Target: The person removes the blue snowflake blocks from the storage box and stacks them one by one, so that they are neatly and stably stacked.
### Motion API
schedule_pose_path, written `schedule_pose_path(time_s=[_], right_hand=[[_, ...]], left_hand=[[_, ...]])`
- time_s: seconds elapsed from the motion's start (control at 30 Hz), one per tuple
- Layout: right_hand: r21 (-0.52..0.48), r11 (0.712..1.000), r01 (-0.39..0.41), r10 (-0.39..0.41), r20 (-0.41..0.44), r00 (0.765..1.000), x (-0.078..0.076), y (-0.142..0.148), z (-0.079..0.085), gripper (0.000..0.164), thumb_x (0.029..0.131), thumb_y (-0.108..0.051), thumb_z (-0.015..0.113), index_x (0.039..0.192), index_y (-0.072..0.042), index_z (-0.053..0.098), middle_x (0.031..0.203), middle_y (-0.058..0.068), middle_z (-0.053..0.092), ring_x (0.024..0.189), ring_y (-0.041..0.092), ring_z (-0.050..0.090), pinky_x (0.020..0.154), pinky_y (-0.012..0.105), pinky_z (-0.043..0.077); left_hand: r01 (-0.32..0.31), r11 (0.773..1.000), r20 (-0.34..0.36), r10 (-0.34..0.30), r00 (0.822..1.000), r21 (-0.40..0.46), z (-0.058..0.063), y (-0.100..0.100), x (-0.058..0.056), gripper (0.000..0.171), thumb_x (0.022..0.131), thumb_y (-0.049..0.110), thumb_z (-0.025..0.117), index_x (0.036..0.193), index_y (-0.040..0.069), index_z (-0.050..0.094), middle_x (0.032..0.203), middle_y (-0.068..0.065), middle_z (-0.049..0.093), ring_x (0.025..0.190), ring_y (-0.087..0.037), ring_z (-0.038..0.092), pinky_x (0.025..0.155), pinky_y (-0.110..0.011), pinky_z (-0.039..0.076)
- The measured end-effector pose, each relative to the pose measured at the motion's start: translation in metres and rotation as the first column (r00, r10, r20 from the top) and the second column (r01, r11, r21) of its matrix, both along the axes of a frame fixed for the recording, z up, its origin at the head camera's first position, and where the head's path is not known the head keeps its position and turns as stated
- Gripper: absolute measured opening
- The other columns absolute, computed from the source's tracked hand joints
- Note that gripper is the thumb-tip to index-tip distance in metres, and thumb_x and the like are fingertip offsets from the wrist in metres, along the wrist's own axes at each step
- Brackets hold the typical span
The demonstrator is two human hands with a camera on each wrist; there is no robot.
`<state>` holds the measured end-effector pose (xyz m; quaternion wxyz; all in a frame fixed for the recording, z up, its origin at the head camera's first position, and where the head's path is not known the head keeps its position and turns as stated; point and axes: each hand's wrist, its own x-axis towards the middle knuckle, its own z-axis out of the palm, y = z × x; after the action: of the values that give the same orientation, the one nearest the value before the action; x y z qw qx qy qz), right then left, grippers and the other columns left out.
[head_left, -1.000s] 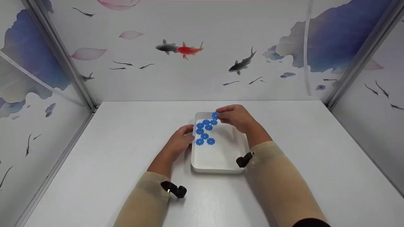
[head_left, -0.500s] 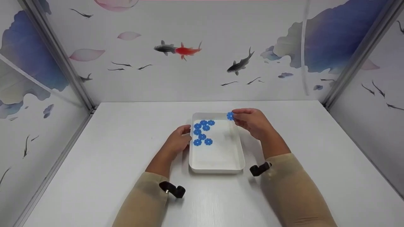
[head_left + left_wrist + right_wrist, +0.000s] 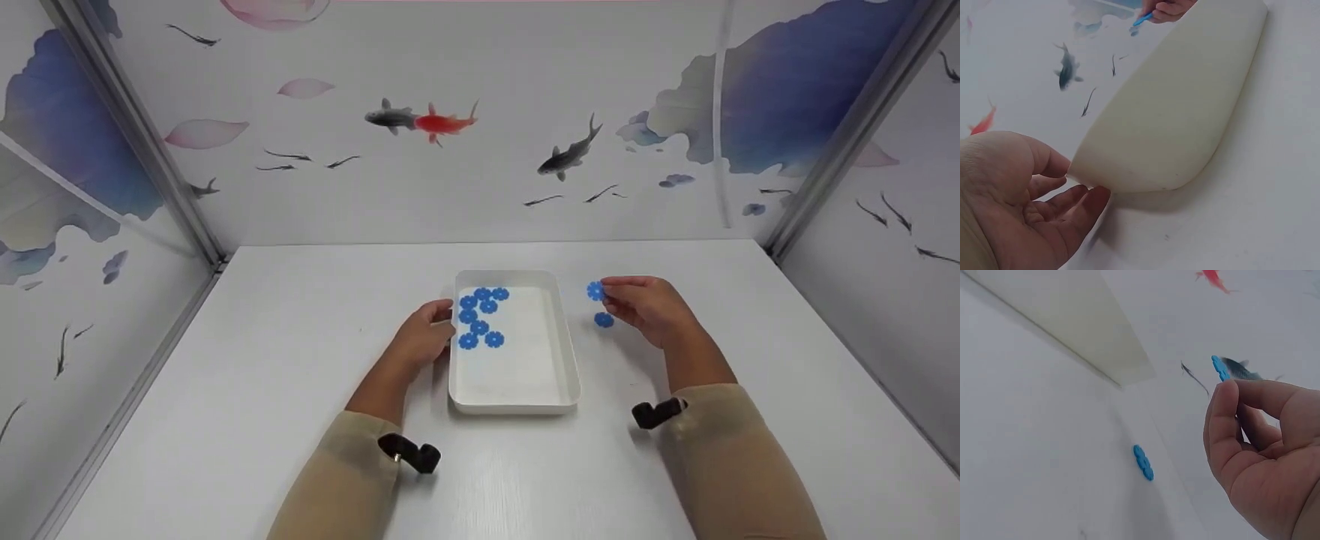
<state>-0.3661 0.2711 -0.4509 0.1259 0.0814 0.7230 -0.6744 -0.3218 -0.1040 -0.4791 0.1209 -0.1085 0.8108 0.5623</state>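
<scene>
A shallow white tray (image 3: 517,382) lies on the table, with several blue flower-shaped discs (image 3: 479,328) grouped along its left half. My left hand (image 3: 425,334) holds the tray at its left side; in the left wrist view its fingertips meet the outer wall (image 3: 1168,112) at one end. Right of the tray, my right hand (image 3: 649,307) pinches one blue flower-shaped disc (image 3: 1220,368) by its edge between thumb and fingers, raised over the table. Beneath it, another blue disc (image 3: 604,320) rests on the table, seen nearly edge-on in the right wrist view.
White panels printed with fish and leaves (image 3: 450,187) enclose the table (image 3: 285,337) at the back and both sides. Grey metal posts stand at the back corners. Black wrist cameras (image 3: 411,453) stick out from both sleeves.
My right hand has carried the pinched disc from the tray's far end rightward past its right wall. The disc on the table now shows below that hand. My left hand stays at the tray.
</scene>
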Motion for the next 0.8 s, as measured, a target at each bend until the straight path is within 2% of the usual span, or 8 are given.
schedule_pose_path(time_s=[0.17, 0.3, 0.43, 0.8], right_hand=[[0.001, 1.0, 0.019, -0.019, 0.038, 0.999, -0.002, 0.014, -0.014, 0.044, 0.103, -0.019, 0.071, 0.144, -0.003, 0.064, 0.114, -0.001, 0.075, 0.101, 0.011, 0.071, 0.094, 0.022, 0.061], [0.062, 0.998, 0.031, -0.036, 0.072, 0.997, -0.004, 0.021, -0.023, 0.044, 0.104, -0.022, 0.071, 0.144, -0.006, 0.064, 0.126, 0.004, 0.07, 0.105, 0.013, 0.07, 0.095, 0.022, 0.06], [0.135, 0.99, 0.033, -0.046, 0.096, 0.994, -0.004, 0.023, -0.03, 0.043, 0.103, -0.024, 0.072, 0.143, -0.007, 0.064, 0.133, 0.009, 0.067, 0.103, 0.014, 0.07, 0.094, 0.022, 0.061], [0.203, 0.979, 0.035, -0.056, 0.099, 0.994, -0.003, 0.021, -0.034, 0.042, 0.103, -0.021, 0.072, 0.14, -0.004, 0.065, 0.121, 0.01, 0.073, 0.089, 0.013, 0.072, 0.085, 0.022, 0.061]], left_hand=[[0.003, 1.0, -0.019, -0.003, 1.0, 0.013, -0.002, 0.001, 0.0, 0.055, 0.105, 0.021, 0.057, 0.159, 0.025, 0.049, 0.162, -0.002, 0.054, 0.143, -0.025, 0.057, 0.119, -0.048, 0.049], [-0.002, 1.0, -0.016, 0.002, 1.0, 0.012, -0.003, 0.001, -0.001, 0.055, 0.105, 0.021, 0.057, 0.159, 0.025, 0.049, 0.161, -0.002, 0.054, 0.142, -0.025, 0.058, 0.119, -0.047, 0.05], [-0.005, 1.0, -0.012, 0.005, 1.0, 0.014, -0.003, 0.002, -0.001, 0.055, 0.105, 0.022, 0.057, 0.159, 0.025, 0.049, 0.162, -0.002, 0.054, 0.142, -0.026, 0.058, 0.119, -0.048, 0.05], [0.009, 1.0, -0.028, -0.008, 1.0, 0.021, -0.003, 0.0, 0.0, 0.056, 0.104, 0.022, 0.057, 0.159, 0.025, 0.049, 0.163, -0.002, 0.053, 0.144, -0.025, 0.057, 0.12, -0.048, 0.049]])
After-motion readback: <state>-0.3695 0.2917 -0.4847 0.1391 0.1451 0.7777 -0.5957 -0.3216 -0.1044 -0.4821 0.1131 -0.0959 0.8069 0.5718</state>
